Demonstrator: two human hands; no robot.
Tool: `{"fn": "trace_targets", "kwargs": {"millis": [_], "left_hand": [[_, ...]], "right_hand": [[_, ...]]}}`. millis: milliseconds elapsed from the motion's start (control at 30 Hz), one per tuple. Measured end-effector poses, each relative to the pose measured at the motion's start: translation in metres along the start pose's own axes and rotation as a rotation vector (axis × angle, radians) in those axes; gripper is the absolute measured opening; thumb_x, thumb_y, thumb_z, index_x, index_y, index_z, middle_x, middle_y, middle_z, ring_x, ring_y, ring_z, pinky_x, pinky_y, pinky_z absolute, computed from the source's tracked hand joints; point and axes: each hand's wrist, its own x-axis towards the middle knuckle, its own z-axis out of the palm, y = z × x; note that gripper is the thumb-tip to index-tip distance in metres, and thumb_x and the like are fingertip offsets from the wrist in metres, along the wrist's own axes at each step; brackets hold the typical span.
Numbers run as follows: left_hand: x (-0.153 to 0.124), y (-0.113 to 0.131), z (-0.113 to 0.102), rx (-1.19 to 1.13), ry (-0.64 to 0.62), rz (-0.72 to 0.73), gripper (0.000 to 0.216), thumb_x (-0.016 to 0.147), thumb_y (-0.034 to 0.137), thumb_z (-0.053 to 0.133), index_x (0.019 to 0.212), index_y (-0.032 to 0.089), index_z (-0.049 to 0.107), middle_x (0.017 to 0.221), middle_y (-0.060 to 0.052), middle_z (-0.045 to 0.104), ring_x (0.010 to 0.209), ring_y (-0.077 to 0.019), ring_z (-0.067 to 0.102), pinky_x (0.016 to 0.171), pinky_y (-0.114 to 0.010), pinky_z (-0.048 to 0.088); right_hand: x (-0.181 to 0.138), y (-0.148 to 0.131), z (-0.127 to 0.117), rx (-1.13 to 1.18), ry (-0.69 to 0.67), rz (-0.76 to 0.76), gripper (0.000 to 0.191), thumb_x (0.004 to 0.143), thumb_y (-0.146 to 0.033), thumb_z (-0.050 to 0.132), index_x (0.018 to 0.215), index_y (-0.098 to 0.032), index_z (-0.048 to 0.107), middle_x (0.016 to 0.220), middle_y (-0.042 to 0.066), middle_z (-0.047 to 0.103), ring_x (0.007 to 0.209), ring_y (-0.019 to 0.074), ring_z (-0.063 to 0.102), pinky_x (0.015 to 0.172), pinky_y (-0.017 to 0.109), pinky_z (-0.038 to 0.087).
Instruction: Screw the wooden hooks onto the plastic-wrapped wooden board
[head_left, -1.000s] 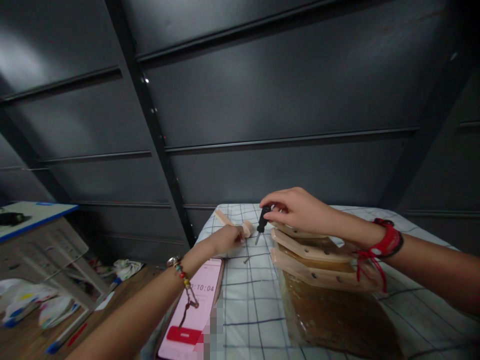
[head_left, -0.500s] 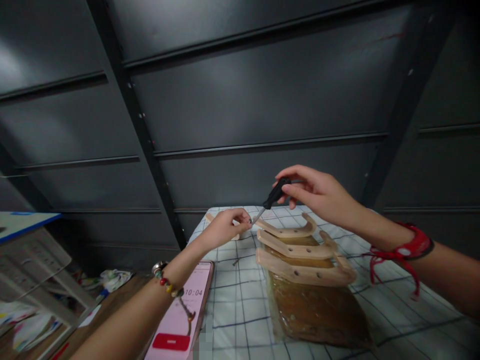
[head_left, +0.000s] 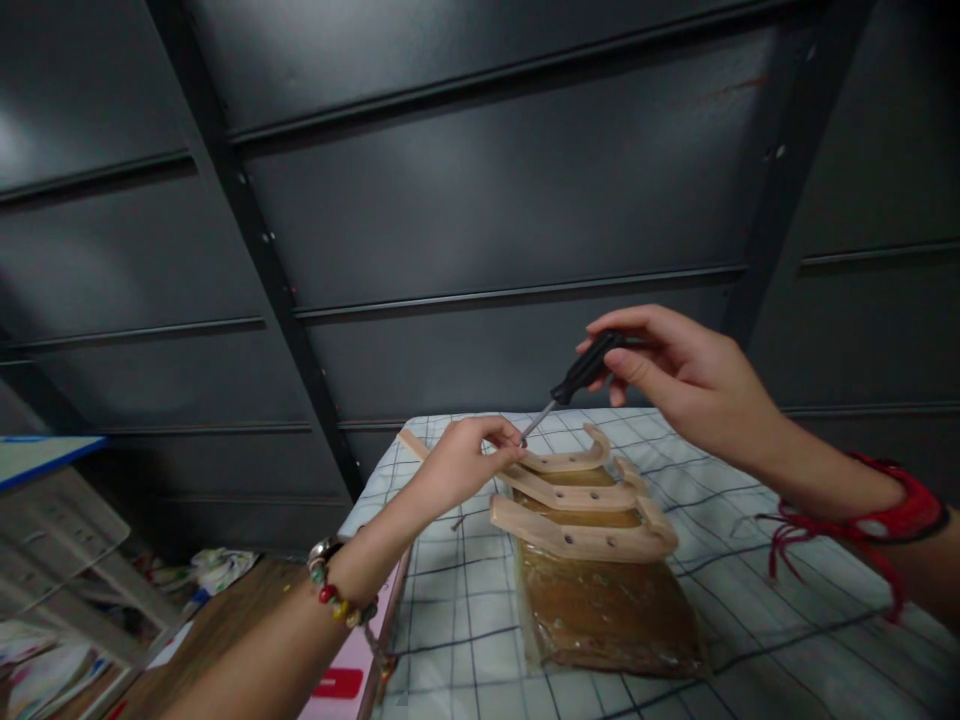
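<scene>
Checked cloth [head_left: 442,640]: under the fingers of left hand [head_left: 469,460] and right hand [head_left: 675,365]; creased right side, dropped bits could hide in folds.
Wrapped brown block [head_left: 607,610]: below and right of left fingers; plastic looks slick, likely poor footing for anything on it.
Right hand: above and right of left fingers, gripping black screwdriver [head_left: 589,368] by its handle; hold looks light, could twist or slip.
Left hand: thumb and index pinched at driver tip; blade skidding off would probably poke them.
Phone [head_left: 341,685]: wristward of left fingers, partly out of frame; bracelet [head_left: 334,590] dangles over it, could snag on its edge.
Wooden hooks [head_left: 585,537]: three across block, farthest partly behind left fingers; knuckle bump might shift them.
Pale wood piece [head_left: 412,444]: beyond left knuckles, part hidden.
Loose screw [head_left: 458,522]: on cloth, below left fingers; arm sweep could lose it.
Small metal bit [head_left: 523,443]: in left pinch, screw or driver end, can't tell; if screw, loosened pinch could drop it.
</scene>
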Motion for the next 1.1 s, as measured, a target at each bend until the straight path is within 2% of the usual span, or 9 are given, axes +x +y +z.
{"fn": "trace_targets", "kwargs": {"millis": [167, 500, 733, 933, 1100], "left_hand": [[0.001, 0.001, 0.004, 0.015, -0.013, 0.020, 0.011, 0.074, 0.023, 0.054, 0.069, 0.015, 0.061, 0.071, -0.001, 0.061, 0.068, -0.0116, 0.054, 0.065, -0.024, 0.038], [0.002, 0.005, 0.016, 0.037, -0.045, 0.044, 0.014, 0.078, 0.025, 0.051, 0.075, 0.016, 0.062, 0.076, -0.002, 0.064, 0.072, -0.0135, 0.057, 0.065, -0.025, 0.040], [-0.006, 0.019, 0.039, 0.126, -0.031, 0.023, 0.010, 0.078, 0.018, 0.053, 0.072, 0.017, 0.060, 0.072, 0.000, 0.064, 0.069, -0.0142, 0.056, 0.063, -0.026, 0.040], [-0.012, 0.034, 0.056, 0.284, -0.012, 0.005, 0.013, 0.078, 0.013, 0.048, 0.072, 0.014, 0.060, 0.077, -0.007, 0.061, 0.078, -0.0213, 0.054, 0.077, -0.038, 0.040], [-0.008, 0.045, 0.056, 0.335, 0.039, 0.000, 0.010, 0.076, 0.009, 0.049, 0.072, 0.012, 0.058, 0.101, -0.013, 0.055, 0.099, -0.0275, 0.047, 0.089, -0.045, 0.035]], "right_hand": [[-0.001, 0.000, -0.004, -0.023, -0.030, 0.004, 0.019, 0.079, -0.025, 0.053, 0.095, -0.018, 0.056, 0.080, 0.003, 0.064, 0.053, 0.0084, 0.058, 0.046, 0.021, 0.047], [-0.005, 0.004, -0.017, -0.096, -0.120, 0.014, 0.023, 0.080, -0.031, 0.051, 0.099, -0.019, 0.056, 0.089, 0.006, 0.065, 0.060, 0.0132, 0.063, 0.048, 0.025, 0.048], [-0.003, 0.001, -0.022, -0.124, -0.220, 0.031, 0.024, 0.078, -0.032, 0.052, 0.097, -0.019, 0.059, 0.081, 0.004, 0.066, 0.056, 0.0123, 0.060, 0.049, 0.025, 0.049], [-0.007, 0.003, -0.023, -0.153, -0.260, 0.050, 0.026, 0.077, -0.034, 0.054, 0.096, -0.018, 0.061, 0.080, 0.005, 0.067, 0.052, 0.0118, 0.057, 0.048, 0.026, 0.047], [-0.009, -0.002, -0.022, -0.124, -0.222, 0.044, 0.023, 0.078, -0.032, 0.054, 0.097, -0.021, 0.061, 0.080, 0.003, 0.066, 0.053, 0.0110, 0.056, 0.050, 0.026, 0.047]]}}
